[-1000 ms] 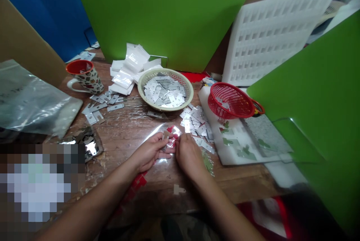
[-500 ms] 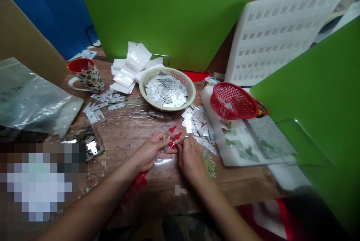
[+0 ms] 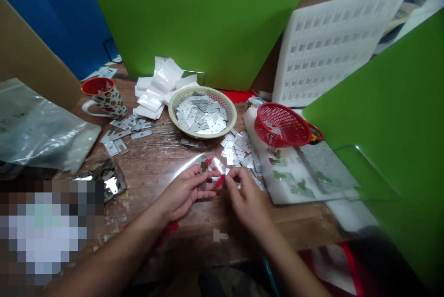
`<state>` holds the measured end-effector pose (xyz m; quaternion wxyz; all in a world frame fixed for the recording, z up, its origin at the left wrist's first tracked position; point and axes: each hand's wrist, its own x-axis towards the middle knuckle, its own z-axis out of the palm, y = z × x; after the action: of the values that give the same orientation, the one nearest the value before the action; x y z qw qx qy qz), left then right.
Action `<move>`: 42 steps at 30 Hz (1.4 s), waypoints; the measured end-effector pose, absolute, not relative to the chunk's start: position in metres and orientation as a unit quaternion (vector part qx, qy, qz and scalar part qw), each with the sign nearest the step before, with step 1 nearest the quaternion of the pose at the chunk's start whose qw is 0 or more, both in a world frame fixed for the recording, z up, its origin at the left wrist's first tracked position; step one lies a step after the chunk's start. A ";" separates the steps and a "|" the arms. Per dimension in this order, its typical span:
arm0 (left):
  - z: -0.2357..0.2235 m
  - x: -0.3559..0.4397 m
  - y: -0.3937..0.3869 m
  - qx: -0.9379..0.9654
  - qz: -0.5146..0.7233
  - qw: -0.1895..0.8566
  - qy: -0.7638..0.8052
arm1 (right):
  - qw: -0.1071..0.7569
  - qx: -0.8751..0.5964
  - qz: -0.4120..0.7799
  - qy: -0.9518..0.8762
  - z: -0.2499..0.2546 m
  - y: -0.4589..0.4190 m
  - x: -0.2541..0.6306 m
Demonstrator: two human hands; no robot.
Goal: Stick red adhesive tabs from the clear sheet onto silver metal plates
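Both my hands meet at the middle of the wooden table (image 3: 194, 223). My left hand (image 3: 185, 189) pinches a small metal plate (image 3: 204, 166) together with a clear film carrying red stickers (image 3: 212, 173). My right hand (image 3: 247, 197) is closed in a pinch on a red sticker (image 3: 221, 180) at the film's edge, fingertips touching those of the left hand. A loose pile of small metal plates (image 3: 239, 151) lies just beyond my right hand. One pale T-shaped piece (image 3: 219, 235) lies on the table near me.
A cream basket (image 3: 202, 113) full of metal plates stands behind the hands, a red basket (image 3: 281, 125) to its right on a white foam sheet (image 3: 298, 176). A red-rimmed mug (image 3: 102, 97), scattered plates (image 3: 126, 131), stacked white packets (image 3: 157, 86) and plastic bags (image 3: 38, 126) lie left. Green boards (image 3: 388, 116) wall the right.
My right hand has shifted slightly right and turned, now pinching a red sticker. The film catches the light again above my fingers. The left hand stays put.
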<state>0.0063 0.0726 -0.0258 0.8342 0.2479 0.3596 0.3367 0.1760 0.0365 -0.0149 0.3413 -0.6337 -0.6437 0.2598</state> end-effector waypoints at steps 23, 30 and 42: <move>-0.001 -0.008 0.047 0.189 0.365 0.827 0.384 | 0.476 -0.585 0.522 -0.399 0.010 0.040 0.185; 0.003 -0.011 0.044 0.196 0.345 0.832 0.386 | 0.378 -0.566 0.493 -0.542 0.014 0.043 0.180; 0.009 -0.010 0.043 0.206 0.336 0.839 0.374 | 0.512 -0.465 0.690 -0.214 0.000 0.039 0.160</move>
<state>-0.0096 0.0426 0.0086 0.8393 0.2064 0.3739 0.3364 0.1596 0.0393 -0.0003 0.5122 -0.4648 -0.2142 0.6898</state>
